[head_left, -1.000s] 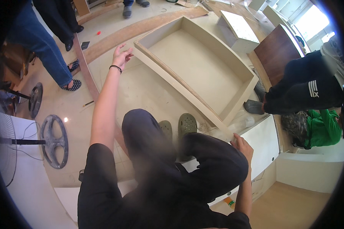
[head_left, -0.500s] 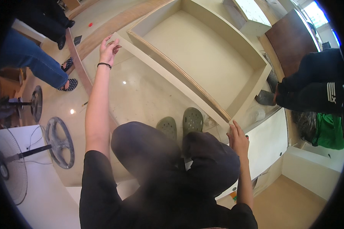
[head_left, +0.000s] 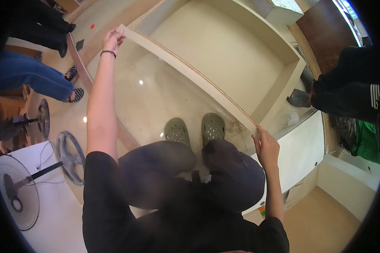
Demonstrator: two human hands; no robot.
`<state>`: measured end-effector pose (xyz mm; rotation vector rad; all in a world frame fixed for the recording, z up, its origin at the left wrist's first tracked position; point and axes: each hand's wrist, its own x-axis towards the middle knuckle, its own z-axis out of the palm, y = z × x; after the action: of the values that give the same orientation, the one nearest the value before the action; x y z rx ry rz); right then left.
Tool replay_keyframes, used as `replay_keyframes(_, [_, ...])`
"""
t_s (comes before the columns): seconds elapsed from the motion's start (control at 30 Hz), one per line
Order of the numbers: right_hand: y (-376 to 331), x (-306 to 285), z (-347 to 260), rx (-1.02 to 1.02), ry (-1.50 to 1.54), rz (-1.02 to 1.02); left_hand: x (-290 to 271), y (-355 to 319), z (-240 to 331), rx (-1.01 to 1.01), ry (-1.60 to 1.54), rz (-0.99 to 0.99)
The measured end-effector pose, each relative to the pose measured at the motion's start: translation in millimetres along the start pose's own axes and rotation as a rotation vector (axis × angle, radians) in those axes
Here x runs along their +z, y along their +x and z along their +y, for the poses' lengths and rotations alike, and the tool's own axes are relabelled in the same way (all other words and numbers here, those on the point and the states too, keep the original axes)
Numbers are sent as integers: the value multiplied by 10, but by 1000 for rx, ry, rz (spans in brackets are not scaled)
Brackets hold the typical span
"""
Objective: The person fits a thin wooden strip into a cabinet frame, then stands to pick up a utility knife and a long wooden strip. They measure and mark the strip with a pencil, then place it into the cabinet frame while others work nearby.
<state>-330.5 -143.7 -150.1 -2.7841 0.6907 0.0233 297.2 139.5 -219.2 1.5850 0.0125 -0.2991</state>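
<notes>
- Both hands grip one long side wall of a cabinet: left hand [head_left: 113, 40] closed on its far end at the upper left of the frame, fingers curled over the edge; right hand [head_left: 265, 147] closed on its near end at centre right, thumb and fingers pinching the edge.
- Cabinet [head_left: 223, 50], pale beige, open face up, lying flat on the floor; fills the upper centre of the frame. The held wall runs diagonally from upper left to centre right.
- Floor [head_left: 156, 97], glossy light tile with small light reflections, centre of the frame, on the near side of the held wall.
- Person's own legs, dark trousers, crouched, lower centre.
- White panel [head_left: 299, 147], right of the right hand, centre right.
- Two fans [head_left: 17, 194], lower left, one white, one a bare grille on a stand.
- Other people: blue-trousered legs [head_left: 25, 78] at left; dark clothing with white stripes [head_left: 350, 92] at right.
- Shoes [head_left: 194, 130], grey-green perforated clogs, a pair, just beside the held wall, centre.
- Plastic bottle [head_left: 289, 120], clear, lying near the cabinet's right corner.
- Wristband [head_left: 107, 52], dark, on the left wrist.
</notes>
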Motion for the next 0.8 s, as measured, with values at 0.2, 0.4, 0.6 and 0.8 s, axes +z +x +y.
replay_keyframes(0.2, [390, 10, 146, -23, 17, 79, -160, 1057, -494, 26, -159, -216])
replay_keyframes(0.4, [533, 83, 303, 116, 49, 66, -183, 1679, -869, -36, -125, -200])
replay_keyframes(0.6, [528, 244, 393, 116, 60, -24, -378, 2028, -1159, -37, -89, -317])
replay_keyframes(0.8, [470, 450, 311, 148, -27, 63, -539, 2093, -1144, -125, -1, -215])
